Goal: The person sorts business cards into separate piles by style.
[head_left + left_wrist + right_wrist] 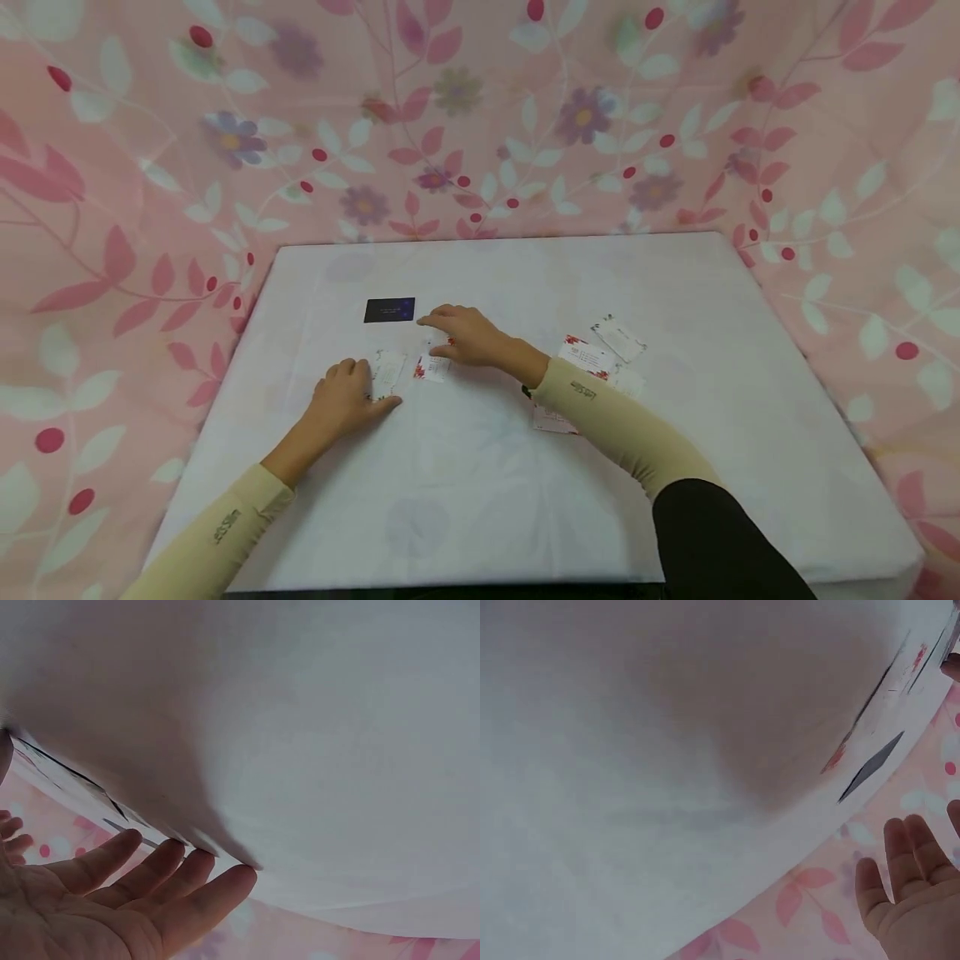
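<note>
My left hand (345,398) rests on the white tablecloth, its fingertips and thumb at the left edge of a white card (387,368) with fine dark print. In the left wrist view its fingers (191,889) are spread, tips down on the cloth. My right hand (474,335) reaches left over a white card with red flowers (429,367) and covers part of it. Its fingers (911,859) are fairly straight in the right wrist view. Just beyond its fingertips lies a black card (389,310), also seen as a dark sliver in that view.
Several more cards lie right of centre, among them a red-flowered one (588,357), a white one with a dark leafy corner (619,337) and a pinkish one (553,420) partly under the right sleeve (615,417). Pink floral cloth (480,125) hangs around the table.
</note>
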Motion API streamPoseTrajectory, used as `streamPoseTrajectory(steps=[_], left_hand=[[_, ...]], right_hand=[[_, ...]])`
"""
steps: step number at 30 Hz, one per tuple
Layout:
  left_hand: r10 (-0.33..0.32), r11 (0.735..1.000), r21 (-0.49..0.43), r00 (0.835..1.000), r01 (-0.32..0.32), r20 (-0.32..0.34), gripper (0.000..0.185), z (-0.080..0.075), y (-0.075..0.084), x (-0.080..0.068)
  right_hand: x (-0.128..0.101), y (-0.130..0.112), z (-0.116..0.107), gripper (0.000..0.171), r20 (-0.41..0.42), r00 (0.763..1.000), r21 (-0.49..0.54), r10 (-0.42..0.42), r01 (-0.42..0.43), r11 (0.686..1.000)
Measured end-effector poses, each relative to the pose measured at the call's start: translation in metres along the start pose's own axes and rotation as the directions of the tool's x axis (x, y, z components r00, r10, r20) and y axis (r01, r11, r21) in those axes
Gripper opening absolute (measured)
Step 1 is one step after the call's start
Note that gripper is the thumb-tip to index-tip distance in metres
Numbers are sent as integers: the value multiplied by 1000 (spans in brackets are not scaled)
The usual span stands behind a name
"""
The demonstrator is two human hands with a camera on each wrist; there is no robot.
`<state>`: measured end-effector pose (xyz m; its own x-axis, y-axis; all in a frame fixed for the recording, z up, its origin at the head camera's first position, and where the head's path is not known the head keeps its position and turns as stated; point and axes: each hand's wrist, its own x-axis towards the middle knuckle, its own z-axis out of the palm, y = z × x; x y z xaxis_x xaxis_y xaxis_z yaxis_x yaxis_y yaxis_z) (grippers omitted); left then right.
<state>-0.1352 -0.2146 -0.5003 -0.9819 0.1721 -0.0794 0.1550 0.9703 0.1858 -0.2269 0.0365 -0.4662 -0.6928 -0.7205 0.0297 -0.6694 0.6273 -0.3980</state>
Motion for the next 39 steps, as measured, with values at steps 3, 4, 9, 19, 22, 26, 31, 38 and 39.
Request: streamPoseTrajectory(steps=[3,4,9,19,22,26,31,38,39], left_hand=[[22,1000,-10,999,-22,-28,74,1,-3,0],[34,999,-14,999,-35,-37,74,2,-3,0],[75,996,-47,995,-78,-62,71,2,-11,3],[138,988,-79,990,-136,19,66,-11,-33,10],[114,987,-114,993,-112,13,66,-11,-37,9],[103,987,-119,994,-105,-29,72,-6,-34,6],[127,991,-29,992,-127,-18,69,-12,-31,8],[159,986,-67,987,-156,40,63,-14,-48,19],[160,984,-81,986,-157,41,63,-14,-51,19]], right_hand=[[20,-9,9,56,57,998,19,8,-9,1000],[25,-12,11,57,73,997,23,19,-21,1000],[43,-19,23,59,128,989,13,77,-79,997],[61,-27,35,70,205,975,-12,88,-88,996],[64,-29,36,75,217,972,21,94,-101,995],[67,-29,39,78,261,962,57,85,-103,993],[71,-29,37,76,313,948,69,57,-83,994],[76,-28,37,66,326,943,90,68,-103,991],[77,-28,38,65,322,945,96,64,-99,990]])
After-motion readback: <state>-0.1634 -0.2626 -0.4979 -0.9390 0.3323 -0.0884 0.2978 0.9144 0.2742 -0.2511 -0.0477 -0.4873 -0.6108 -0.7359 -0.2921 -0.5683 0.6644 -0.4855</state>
